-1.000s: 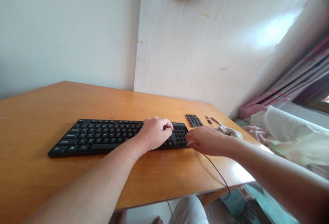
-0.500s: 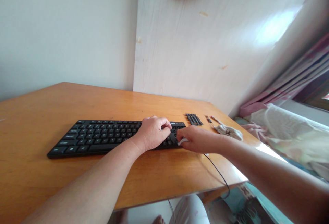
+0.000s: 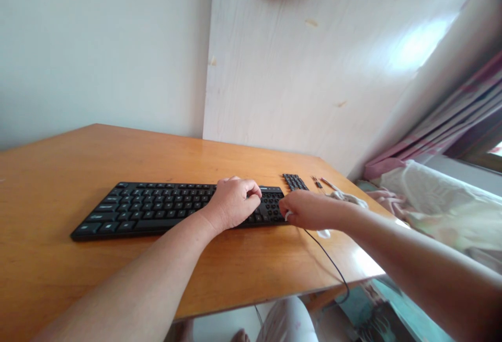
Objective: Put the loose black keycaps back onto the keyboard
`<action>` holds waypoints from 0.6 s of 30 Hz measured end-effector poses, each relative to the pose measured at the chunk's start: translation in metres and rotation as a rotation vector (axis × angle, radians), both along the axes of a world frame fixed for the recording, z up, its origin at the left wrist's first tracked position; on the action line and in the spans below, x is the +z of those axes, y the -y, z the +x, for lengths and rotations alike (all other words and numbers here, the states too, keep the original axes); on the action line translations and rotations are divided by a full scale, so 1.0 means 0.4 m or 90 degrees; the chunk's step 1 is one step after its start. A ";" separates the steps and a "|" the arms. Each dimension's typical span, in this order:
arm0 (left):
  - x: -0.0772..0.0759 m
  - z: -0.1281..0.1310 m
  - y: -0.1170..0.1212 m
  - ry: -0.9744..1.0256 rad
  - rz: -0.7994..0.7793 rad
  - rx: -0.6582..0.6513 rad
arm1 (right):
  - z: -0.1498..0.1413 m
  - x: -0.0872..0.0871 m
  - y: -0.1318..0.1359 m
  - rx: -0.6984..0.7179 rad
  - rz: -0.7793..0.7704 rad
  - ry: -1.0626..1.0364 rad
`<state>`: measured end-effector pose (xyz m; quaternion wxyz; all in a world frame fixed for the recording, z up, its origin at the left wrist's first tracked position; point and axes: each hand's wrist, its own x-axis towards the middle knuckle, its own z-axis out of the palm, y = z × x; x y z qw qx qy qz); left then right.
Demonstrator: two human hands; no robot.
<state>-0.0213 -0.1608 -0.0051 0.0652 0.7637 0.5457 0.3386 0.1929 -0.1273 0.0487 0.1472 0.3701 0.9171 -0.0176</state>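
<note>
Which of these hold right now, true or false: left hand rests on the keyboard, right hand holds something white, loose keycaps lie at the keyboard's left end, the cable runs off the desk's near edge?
1. The left hand rests on the keyboard. True.
2. The right hand pinches a small white piece. True; what it is cannot be told.
3. The set of loose keycaps lies at the keyboard's left end. False: it lies past the right end, toward the wall.
4. The cable runs off the desk at its far edge. False: it drops over the near edge.
</note>
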 end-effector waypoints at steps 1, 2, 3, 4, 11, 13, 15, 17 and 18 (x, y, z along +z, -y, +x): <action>0.000 -0.001 -0.001 -0.001 -0.001 0.001 | -0.012 0.001 0.003 0.008 -0.015 -0.010; -0.001 -0.001 -0.001 -0.003 -0.001 0.001 | -0.022 0.001 0.005 0.015 -0.028 -0.021; -0.002 -0.002 -0.002 -0.006 -0.001 0.001 | -0.031 0.000 0.007 0.022 -0.037 -0.034; -0.004 -0.002 -0.003 -0.009 0.000 -0.001 | -0.037 -0.001 0.007 0.028 -0.041 -0.046; -0.003 -0.002 0.001 -0.009 0.003 0.001 | -0.001 -0.002 -0.012 0.000 -0.040 -0.022; -0.001 -0.001 0.003 -0.009 0.000 0.004 | 0.018 -0.002 -0.021 -0.013 -0.023 0.007; 0.000 0.000 0.004 -0.009 0.000 0.003 | 0.029 -0.002 -0.026 -0.016 -0.013 0.024; -0.001 0.000 0.003 -0.010 0.005 0.000 | 0.027 -0.002 -0.025 -0.010 -0.006 0.020; -0.002 0.000 0.002 -0.010 0.008 0.000 | 0.021 -0.002 -0.023 -0.005 -0.003 0.011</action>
